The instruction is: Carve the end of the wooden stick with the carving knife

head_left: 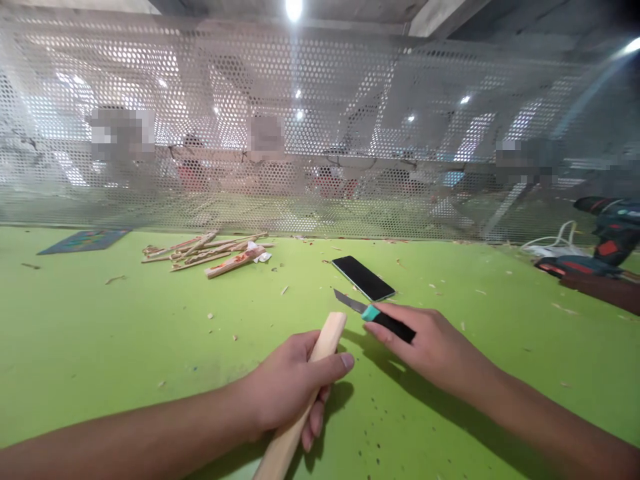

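Observation:
My left hand [300, 383] is wrapped round a pale wooden strip [286, 448], which slants from the bottom edge up toward the middle, its top end sticking out past my thumb. In my right hand [417, 337] is a utility knife [383, 321] with a black and teal handle. Its blade is out and points up and left, just above and right of the strip's top end, not touching it. Behind the knife a dark-screened phone [363, 277] lies flat on the green table [150, 340].
Thin wooden sticks [195, 252] and a red-stained wood piece [234, 261] lie at the back left, near a dark patterned sheet [84, 241]. A power drill [615, 233] and white cable [555, 241] are at right. Shavings dot the table; a perforated screen [320, 133] stands behind.

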`<state>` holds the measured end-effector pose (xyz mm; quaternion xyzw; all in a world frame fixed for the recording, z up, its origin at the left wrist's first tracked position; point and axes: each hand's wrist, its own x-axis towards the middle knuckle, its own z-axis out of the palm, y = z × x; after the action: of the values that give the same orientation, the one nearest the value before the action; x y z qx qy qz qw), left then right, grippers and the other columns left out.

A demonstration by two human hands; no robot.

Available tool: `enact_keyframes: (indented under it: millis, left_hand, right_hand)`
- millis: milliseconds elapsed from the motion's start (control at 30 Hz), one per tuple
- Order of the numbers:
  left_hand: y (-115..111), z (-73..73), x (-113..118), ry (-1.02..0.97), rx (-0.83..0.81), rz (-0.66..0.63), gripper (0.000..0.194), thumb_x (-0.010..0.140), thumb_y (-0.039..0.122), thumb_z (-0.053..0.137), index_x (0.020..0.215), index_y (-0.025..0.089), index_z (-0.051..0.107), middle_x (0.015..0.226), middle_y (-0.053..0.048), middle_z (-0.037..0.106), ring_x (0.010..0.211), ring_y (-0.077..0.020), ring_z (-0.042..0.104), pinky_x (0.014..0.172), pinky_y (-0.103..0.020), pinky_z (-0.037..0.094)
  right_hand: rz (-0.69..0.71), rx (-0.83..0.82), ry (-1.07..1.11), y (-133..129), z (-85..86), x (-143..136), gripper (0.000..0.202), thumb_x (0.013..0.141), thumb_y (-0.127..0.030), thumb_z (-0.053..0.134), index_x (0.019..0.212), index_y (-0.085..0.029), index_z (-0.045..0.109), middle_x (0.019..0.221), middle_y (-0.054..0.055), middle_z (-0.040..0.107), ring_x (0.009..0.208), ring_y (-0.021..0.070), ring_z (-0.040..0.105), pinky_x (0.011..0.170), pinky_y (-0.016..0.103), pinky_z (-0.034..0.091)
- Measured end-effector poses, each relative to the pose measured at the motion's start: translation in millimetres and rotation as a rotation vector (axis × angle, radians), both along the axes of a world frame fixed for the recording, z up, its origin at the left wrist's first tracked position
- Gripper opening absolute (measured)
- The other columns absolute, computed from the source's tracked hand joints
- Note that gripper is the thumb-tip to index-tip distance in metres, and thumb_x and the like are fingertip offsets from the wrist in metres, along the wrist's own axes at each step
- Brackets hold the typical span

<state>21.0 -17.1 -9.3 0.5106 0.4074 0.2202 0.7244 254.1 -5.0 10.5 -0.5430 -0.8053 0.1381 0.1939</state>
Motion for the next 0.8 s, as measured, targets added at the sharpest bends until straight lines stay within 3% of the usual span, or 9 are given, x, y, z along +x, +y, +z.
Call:
enact_keyframes:
  millis: [167,333,533,800]
  left_hand:
    - [0,0.4,0,-0.002,0.017,0.004,0.03,0.093,0.046,0.063,0.095,0.023,0.044,0.058,0.01,0.051,0.033,-0.0082,0.048,0.032,-0.02,0.042]
    - [-1,2.4,0,-0.002,0.013,-0.001,0.029,0.093,0.045,0.063,0.094,0.023,0.044,0.058,0.01,0.052,0.034,-0.0083,0.049,0.033,-0.02,0.044]
    - [1,0.1,0,-0.006,0.031,-0.033,0.03,0.092,0.046,0.063,0.09,0.024,0.044,0.052,0.01,0.051,0.033,-0.0091,0.049,0.034,-0.019,0.044]
    - [1,-0.6,-1,0.011,0.045,-0.07,0.032,0.092,0.05,0.062,0.088,0.024,0.044,0.048,0.009,0.05,0.034,-0.0099,0.048,0.034,-0.019,0.044]
  right_hand:
    - [0.036,0.005,0.0,-1,-2.9,-3,0.033,0.103,-0.047,0.051,0.112,-0.025,0.073,0.096,0.006,0.078,0.075,0.0232,0.07,0.062,0.032,0.05]
    - [-0.061,0.003,0.052,-6,-2.1,-5,0.039,0.102,-0.054,0.048,0.116,-0.023,0.068,0.088,0.005,0.076,0.066,0.0209,0.067,0.059,0.031,0.049]
    - [0.101,-0.12,0.055,-7,4.0,-9,0.035,0.105,-0.05,0.046,0.1,-0.022,0.066,0.079,0.001,0.071,0.065,0.0182,0.063,0.06,0.029,0.045]
    - [0.122,-0.108,0.078,-7,5.7,-10,0.034,0.105,-0.048,0.048,0.096,-0.021,0.067,0.078,0.001,0.071,0.064,0.0167,0.06,0.058,0.028,0.042]
